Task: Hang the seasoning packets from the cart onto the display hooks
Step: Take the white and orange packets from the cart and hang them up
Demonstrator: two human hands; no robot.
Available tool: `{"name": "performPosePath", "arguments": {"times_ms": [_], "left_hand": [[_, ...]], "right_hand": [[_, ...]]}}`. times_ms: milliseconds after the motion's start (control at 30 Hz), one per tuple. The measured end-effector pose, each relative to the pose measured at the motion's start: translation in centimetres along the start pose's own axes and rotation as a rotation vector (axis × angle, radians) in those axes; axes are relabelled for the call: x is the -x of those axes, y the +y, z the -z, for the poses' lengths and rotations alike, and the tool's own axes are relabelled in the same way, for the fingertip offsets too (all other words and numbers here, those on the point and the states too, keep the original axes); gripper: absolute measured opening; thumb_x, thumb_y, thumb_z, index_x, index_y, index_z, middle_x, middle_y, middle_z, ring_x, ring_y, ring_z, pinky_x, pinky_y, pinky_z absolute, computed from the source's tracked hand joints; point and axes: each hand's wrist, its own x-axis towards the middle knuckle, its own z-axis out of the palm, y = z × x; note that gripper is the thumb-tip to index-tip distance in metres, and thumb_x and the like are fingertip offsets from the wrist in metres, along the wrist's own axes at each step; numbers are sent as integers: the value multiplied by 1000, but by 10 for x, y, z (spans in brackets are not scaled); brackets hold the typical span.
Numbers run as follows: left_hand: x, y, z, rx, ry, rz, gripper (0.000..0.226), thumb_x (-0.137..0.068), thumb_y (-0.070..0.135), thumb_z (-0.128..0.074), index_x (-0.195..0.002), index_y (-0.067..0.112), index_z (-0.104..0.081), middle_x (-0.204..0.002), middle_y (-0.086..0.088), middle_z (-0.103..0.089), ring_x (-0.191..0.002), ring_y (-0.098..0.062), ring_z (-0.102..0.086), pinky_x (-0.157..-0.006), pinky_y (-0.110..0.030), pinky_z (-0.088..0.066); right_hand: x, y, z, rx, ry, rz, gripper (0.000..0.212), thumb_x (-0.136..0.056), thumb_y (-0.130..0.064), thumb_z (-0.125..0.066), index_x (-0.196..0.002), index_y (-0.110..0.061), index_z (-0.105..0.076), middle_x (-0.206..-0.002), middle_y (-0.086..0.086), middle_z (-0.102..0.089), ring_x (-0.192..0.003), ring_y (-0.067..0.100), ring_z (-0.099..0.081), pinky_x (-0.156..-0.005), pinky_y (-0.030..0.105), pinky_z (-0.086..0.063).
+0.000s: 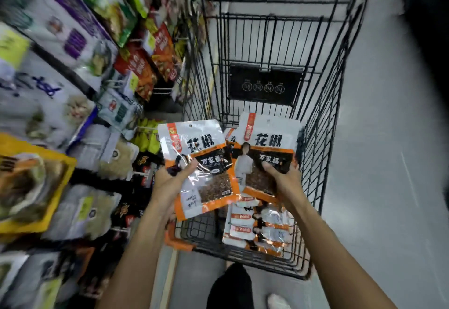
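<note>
My left hand (170,182) grips one white-and-orange seasoning packet (201,163) by its lower left side, held above the near left corner of the black wire cart (323,119). To its right, over the cart, my right hand (281,177) holds a small stack of the same packets (267,143) by the bottom edge. More packets (260,226) lie piled in the cart's near right corner. Display hooks (143,127) stick out from the shelving on the left, partly hidden by hanging goods.
The shelving on the left is packed with hanging bags, among them a yellow-framed pack (29,182) and red packs (145,70), all blurred. Grey floor (388,163) runs along the cart's right side. My dark trouser leg and white shoe (277,301) show below the cart.
</note>
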Motion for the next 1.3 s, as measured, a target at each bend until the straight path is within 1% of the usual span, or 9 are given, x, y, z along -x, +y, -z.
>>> {"name": "performPosePath", "arguments": {"times_ms": [233,333,400,600,733,933,1067,1167,1300], "left_hand": [[133,13,46,154,230,-221,22,-75,17,-77,-95,18,-67,-85,3,-72,-74,-10,-68,-70,-30,-54],[198,14,78,133,351,-325,18,-78,22,-75,-93,24,-65,-82,11,-72,-75,-5,-67,-67,-18,-53],[241,11,99,137,424,-350,22,-74,32,-76,-75,32,-54,-76,5,-61,-73,-14,-58,-70,-27,-47],[366,-11,163,221,720,-371,26,-61,40,-79,-73,25,-61,-61,15,-63,-55,1,-61,-55,-17,-50],[459,-34,201,225,911,-390,25,-69,32,-80,-89,31,-64,-80,16,-71,-77,-7,-69,-62,-21,-55],[615,-75,257,254,1093,-409,40,-59,44,-81,-86,20,-62,-96,-13,-65,-91,-31,-64,-88,-51,-52],[716,-103,288,184,1222,-447,54,-67,38,-77,-112,12,-64,-93,0,-70,-90,-23,-67,-82,-41,-55],[782,-125,313,178,1300,-451,23,-73,33,-78,-91,23,-67,-80,9,-70,-79,-11,-67,-75,-35,-52],[852,-150,337,142,1328,-474,15,-78,31,-77,-74,41,-66,-79,1,-58,-74,-16,-53,-71,-34,-45]], "right_hand": [[89,-60,8,197,-329,164,21,-79,-22,-77,-91,-5,-69,-70,4,-74,-66,15,-72,-57,25,-57],[133,-78,-3,253,-459,270,29,-82,-18,-75,-94,7,-65,-74,18,-69,-64,26,-67,-47,14,-48],[164,-84,-14,275,-564,313,15,-83,-15,-74,-91,-4,-67,-70,2,-70,-60,11,-68,-46,11,-45],[263,-84,-59,344,-901,404,11,-78,-27,-77,-86,-21,-73,-88,-5,-75,-82,8,-70,-69,22,-51],[347,-70,-86,324,-1107,449,25,-61,-44,-82,-84,-36,-76,-90,-10,-76,-86,7,-72,-67,16,-53],[482,-26,-111,340,-1310,506,42,-59,-50,-80,-91,-24,-75,-96,-2,-76,-93,9,-70,-83,34,-55],[575,8,-116,345,-1415,538,30,-67,-41,-78,-86,-20,-72,-90,-6,-76,-84,0,-69,-78,27,-51],[639,32,-118,323,-1503,557,18,-76,-29,-76,-88,-19,-68,-80,-21,-74,-81,-12,-65,-77,16,-52],[707,56,-121,336,-1591,586,34,-69,-43,-76,-100,-31,-70,-106,-12,-72,-104,6,-64,-90,37,-48]]}}
